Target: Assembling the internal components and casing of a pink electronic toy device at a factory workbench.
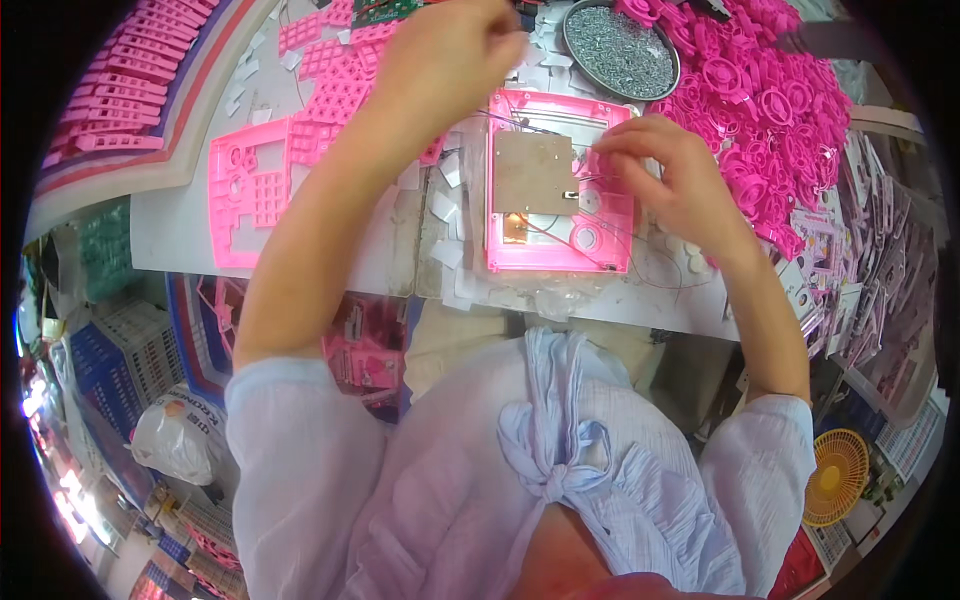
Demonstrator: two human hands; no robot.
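A pink plastic housing (558, 262) lies in front of me on the table, with a brown board (535, 175) and thin wires inside it. My right hand (682, 180) hovers over the housing's right edge, fingers stretched toward the board, thumb apart from them, and no object shows in it. Raised beyond the housing to the left, my left hand (465, 50) has its fingers curled closed near the top of the view; whatever they hold, if anything, is hidden. A green circuit board (388, 10) lies just beside that hand.
A round dish of small screws (622, 55) stands at the back, next to a heap of pink plastic parts (740, 90). Pink keypad pieces (340, 95) and another pink panel (228, 205) lie left. Farther left, pink strips (125, 90) fill a tray. White paper bits are scattered about.
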